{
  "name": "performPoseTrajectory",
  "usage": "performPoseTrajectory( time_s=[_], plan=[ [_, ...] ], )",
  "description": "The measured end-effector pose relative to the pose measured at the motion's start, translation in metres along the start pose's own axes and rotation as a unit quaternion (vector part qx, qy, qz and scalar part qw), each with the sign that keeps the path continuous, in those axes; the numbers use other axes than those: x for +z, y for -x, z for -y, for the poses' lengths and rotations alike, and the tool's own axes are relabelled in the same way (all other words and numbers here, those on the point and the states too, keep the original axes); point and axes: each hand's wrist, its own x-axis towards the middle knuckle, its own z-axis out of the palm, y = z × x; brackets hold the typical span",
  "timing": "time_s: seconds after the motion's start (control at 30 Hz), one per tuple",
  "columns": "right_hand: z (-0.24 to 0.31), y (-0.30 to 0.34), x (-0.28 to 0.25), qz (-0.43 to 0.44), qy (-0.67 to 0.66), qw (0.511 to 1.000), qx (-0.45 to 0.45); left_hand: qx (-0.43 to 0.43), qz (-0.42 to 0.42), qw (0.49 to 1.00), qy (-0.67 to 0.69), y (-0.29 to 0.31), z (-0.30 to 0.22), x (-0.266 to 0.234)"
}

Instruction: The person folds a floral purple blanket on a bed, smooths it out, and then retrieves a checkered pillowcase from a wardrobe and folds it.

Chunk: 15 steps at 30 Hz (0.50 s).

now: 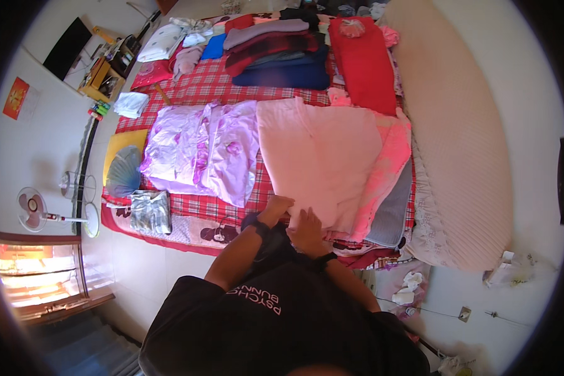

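A light pink cloth (323, 147), soft and folded, lies spread on the bed in front of me. My left hand (277, 210) pinches its near left corner. Close beside it, my right hand (306, 232) grips the near edge, fingers pointing away from me. Under the cloth's right side, a brighter pink fuzzy fabric (391, 156) sticks out. To the left lies a shiny lilac folded bedding piece (200, 150) with purple flower patterns. What the fingertips press underneath is hidden.
The bed has a red plaid cover (191, 91). Folded clothes (282, 72) and a red cloth (363, 69) lie at its far side. A tall quilted cream headboard (457, 144) bounds the right. A standing fan (56, 216), a blue hand fan (124, 172) and a grey folded cloth (150, 212) are at left.
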Motion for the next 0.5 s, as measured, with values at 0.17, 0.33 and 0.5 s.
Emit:
performPoseTrajectory(
  time_s=[0.17, 0.33, 0.5],
  plan=[
    [-0.007, -0.021, -0.007, 0.16, -0.054, 0.98, 0.103, -0.003, 0.004, 0.999, -0.04, -0.001, -0.002, 0.008],
    [0.001, -0.024, -0.019, 0.178, -0.034, 0.983, 0.028, -0.011, 0.014, 1.0, -0.004, -0.013, 0.01, -0.007],
    [0.016, -0.02, -0.032, 0.208, -0.057, 0.976, -0.023, 0.029, 0.009, 0.982, -0.186, -0.068, 0.026, -0.036]
  ],
)
